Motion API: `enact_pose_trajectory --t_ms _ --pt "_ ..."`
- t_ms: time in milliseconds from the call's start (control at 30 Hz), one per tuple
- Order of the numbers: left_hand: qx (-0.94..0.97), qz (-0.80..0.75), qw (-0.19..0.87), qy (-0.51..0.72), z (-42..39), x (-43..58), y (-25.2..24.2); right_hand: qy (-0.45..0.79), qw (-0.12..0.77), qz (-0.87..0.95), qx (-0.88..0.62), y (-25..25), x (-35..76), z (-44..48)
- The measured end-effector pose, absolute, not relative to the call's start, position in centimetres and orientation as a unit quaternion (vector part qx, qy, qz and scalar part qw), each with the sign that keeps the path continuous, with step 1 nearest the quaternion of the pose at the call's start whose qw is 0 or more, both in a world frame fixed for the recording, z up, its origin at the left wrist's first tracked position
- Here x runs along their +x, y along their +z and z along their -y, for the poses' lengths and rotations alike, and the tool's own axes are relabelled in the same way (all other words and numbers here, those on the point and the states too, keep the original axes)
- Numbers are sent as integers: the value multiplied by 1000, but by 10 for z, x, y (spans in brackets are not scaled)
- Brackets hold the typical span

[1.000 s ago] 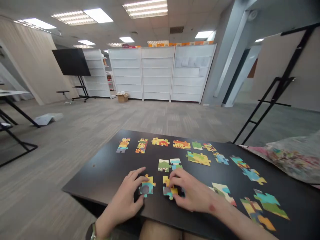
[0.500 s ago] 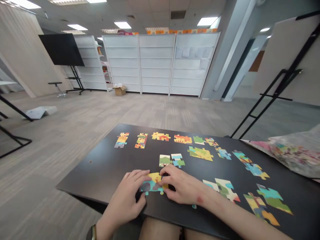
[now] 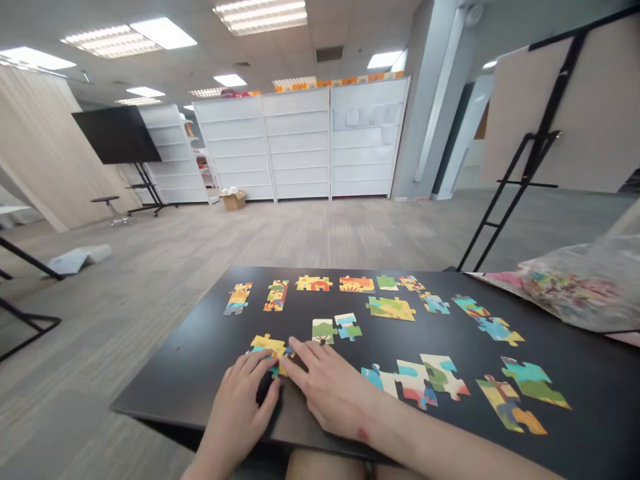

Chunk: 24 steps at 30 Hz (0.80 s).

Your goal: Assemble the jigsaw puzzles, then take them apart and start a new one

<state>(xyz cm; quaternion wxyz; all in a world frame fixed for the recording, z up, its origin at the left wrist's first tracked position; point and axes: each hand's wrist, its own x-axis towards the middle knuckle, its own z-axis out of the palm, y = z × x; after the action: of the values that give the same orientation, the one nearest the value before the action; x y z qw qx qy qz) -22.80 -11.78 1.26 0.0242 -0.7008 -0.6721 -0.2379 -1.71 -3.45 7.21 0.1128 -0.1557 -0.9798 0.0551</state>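
A small joined block of jigsaw pieces (image 3: 265, 343), yellow and turquoise, lies near the front edge of the black table. My left hand (image 3: 243, 397) is curled over the block's near left side, fingertips on it and thumb by its lower edge. From the right, my right hand (image 3: 330, 387) holds the block's right end between its index finger and thumb, where a bit of blue shows. My fingers hide part of the block. Just beyond lie a green-and-cream jigsaw piece (image 3: 323, 330) and a blue-and-green jigsaw piece (image 3: 347, 327), side by side.
Jigsaw groups line the table's (image 3: 190, 373) far side, including an orange pair (image 3: 357, 285) and a yellow-green group (image 3: 391, 308). More pieces (image 3: 415, 381) lie beside my right forearm. At the right edge sits a clear plastic bag (image 3: 575, 280). A whiteboard stand (image 3: 520, 167) is behind it.
Both hands have moved left and slightly away from me along with the joined jigsaw block. The view has tilted up, and pieces formerly behind my right forearm now show.
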Motion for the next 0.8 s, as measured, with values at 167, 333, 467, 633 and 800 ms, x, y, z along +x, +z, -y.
enact_pose_trajectory --t_ms 167,333,467,633,800 --pt "-660 710 39 -243 105 -275 13 122 182 963 -158 79 26 65" --pt "-641 726 31 -248 99 -316 10 182 348 911 -129 45 50 66" --pt "-615 716 104 -313 90 -311 13 196 452 852 -180 30 49 61" --pt "-716 616 0 -329 61 -202 20 149 541 794 -233 25 48 55" --pt "-787 586 -45 -187 33 -117 17 127 528 815 -203 18 47 52"
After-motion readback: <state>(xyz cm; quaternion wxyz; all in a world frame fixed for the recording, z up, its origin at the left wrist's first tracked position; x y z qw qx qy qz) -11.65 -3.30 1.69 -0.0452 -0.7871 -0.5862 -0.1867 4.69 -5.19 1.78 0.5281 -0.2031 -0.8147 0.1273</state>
